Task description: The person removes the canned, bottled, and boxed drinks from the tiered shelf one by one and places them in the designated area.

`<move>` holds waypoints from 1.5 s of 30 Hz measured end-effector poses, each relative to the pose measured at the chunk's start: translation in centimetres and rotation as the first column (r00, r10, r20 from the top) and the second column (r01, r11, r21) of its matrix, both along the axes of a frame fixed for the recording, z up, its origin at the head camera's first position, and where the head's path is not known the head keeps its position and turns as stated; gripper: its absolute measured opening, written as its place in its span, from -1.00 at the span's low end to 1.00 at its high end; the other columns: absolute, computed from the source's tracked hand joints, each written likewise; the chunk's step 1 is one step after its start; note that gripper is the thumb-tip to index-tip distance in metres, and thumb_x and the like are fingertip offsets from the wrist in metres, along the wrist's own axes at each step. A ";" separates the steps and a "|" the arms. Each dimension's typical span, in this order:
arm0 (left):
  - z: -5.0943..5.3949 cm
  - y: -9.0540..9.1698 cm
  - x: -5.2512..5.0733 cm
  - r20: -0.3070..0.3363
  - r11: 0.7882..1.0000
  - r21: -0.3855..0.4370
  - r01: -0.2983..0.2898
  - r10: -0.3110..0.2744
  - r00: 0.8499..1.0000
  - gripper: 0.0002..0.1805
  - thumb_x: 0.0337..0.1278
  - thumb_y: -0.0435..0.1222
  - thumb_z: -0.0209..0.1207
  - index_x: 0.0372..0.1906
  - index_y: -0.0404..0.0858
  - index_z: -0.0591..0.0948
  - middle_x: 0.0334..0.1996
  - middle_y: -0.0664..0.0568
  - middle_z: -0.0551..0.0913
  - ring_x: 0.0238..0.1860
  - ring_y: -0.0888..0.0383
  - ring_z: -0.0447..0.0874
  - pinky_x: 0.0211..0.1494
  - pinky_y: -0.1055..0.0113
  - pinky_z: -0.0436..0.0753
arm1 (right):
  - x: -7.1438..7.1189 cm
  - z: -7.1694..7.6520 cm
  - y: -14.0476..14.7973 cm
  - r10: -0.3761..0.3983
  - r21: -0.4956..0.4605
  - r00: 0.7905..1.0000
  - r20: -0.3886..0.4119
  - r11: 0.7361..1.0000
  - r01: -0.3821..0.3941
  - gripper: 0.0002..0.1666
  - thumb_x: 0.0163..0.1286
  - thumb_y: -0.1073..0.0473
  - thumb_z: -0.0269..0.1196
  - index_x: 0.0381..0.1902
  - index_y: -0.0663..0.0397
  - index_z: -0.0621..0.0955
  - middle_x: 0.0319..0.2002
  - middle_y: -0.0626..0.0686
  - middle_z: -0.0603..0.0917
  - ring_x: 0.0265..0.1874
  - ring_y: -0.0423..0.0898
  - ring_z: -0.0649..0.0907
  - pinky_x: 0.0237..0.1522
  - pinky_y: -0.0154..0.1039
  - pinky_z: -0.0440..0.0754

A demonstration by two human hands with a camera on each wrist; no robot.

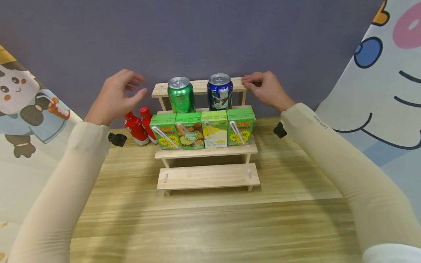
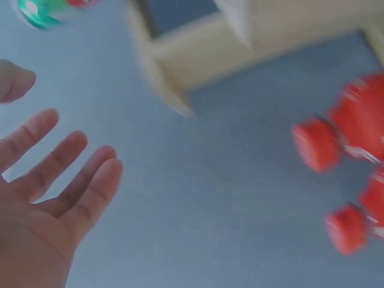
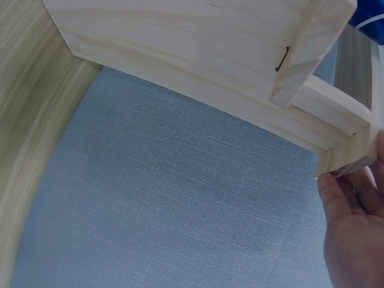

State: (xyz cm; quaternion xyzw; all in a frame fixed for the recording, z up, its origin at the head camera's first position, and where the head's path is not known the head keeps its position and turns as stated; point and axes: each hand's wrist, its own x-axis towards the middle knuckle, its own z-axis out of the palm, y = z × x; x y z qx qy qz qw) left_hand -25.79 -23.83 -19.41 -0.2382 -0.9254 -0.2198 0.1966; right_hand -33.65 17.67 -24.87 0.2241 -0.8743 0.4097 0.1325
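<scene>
Right hand [image 1: 264, 89]: pinching top shelf [image 1: 200, 87] of rack [image 1: 208, 176], right end. Left hand [image 1: 115, 96]: fingers loosely spread, just off left end, near two red bottles [image 1: 135, 128]. Rack: on surface [image 1: 197, 230], between both hands, bearing two cans [image 1: 181, 98] and four boxes [image 1: 213, 131].

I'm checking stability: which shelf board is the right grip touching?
The topmost board, pinched at its right end by the right grip; the boards below are untouched.
</scene>
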 end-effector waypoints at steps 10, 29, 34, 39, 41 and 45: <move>2.3 5.2 1.5 0.017 0.986 -0.094 0.140 -0.139 0.990 -0.68 0.22 -0.16 0.15 -0.03 -0.27 0.55 -0.07 -0.01 0.48 -0.09 0.01 0.49 0.04 0.08 0.51 | 0.1 0.1 0.1 -0.001 -0.011 1.000 0.003 1.000 0.001 -0.73 0.39 0.23 0.16 -0.09 0.29 0.67 0.05 0.12 0.61 0.13 -0.08 0.51 0.07 -0.21 0.49; 2.4 8.9 0.9 0.207 0.979 -0.198 0.053 -0.011 0.978 -0.55 0.16 0.01 0.19 0.00 -0.19 0.41 0.00 -0.03 0.43 -0.14 0.02 0.41 -0.10 0.07 0.48 | -0.1 -0.1 0.0 -0.009 -0.018 1.000 0.013 1.000 0.010 -0.75 0.38 0.24 0.17 -0.09 0.27 0.67 0.06 0.10 0.61 0.11 -0.09 0.53 0.04 -0.23 0.50; 2.4 9.5 0.8 0.240 0.981 -0.193 0.023 0.024 0.971 -0.50 0.14 -0.01 0.22 0.05 -0.20 0.38 0.03 -0.04 0.43 -0.16 0.01 0.40 -0.14 0.10 0.49 | -0.1 -0.1 -0.1 -0.006 -0.031 1.000 0.008 0.999 0.007 -0.75 0.37 0.25 0.19 -0.10 0.29 0.67 0.04 0.11 0.61 0.10 -0.08 0.53 0.04 -0.24 0.50; 2.4 9.9 0.8 0.257 0.984 -0.178 -0.007 0.053 0.965 -0.50 0.13 -0.06 0.25 0.05 -0.24 0.37 -0.03 -0.02 0.44 -0.20 0.02 0.41 -0.20 0.15 0.50 | 0.0 0.0 0.0 -0.010 -0.034 1.000 0.018 0.999 0.010 -0.74 0.37 0.24 0.18 -0.08 0.29 0.67 0.05 0.12 0.61 0.11 -0.08 0.53 0.04 -0.24 0.50; 2.3 10.0 0.8 0.259 0.985 -0.169 -0.021 0.065 0.964 -0.50 0.12 -0.07 0.26 0.04 -0.26 0.38 -0.06 -0.01 0.44 -0.21 0.02 0.40 -0.21 0.16 0.49 | 0.0 0.0 0.1 -0.015 -0.027 1.000 0.017 1.000 0.015 -0.74 0.38 0.23 0.18 -0.08 0.27 0.67 0.05 0.10 0.61 0.11 -0.09 0.53 0.04 -0.25 0.50; 2.3 9.7 1.1 0.255 0.989 -0.132 -0.060 0.092 0.963 -0.47 0.12 -0.07 0.26 0.05 -0.28 0.37 -0.07 -0.03 0.45 -0.22 0.02 0.41 -0.22 0.18 0.49 | -0.1 -0.1 0.0 -0.006 -0.027 1.000 0.017 1.000 0.007 -0.73 0.38 0.23 0.17 -0.07 0.26 0.67 0.06 0.09 0.60 0.12 -0.10 0.52 0.05 -0.24 0.50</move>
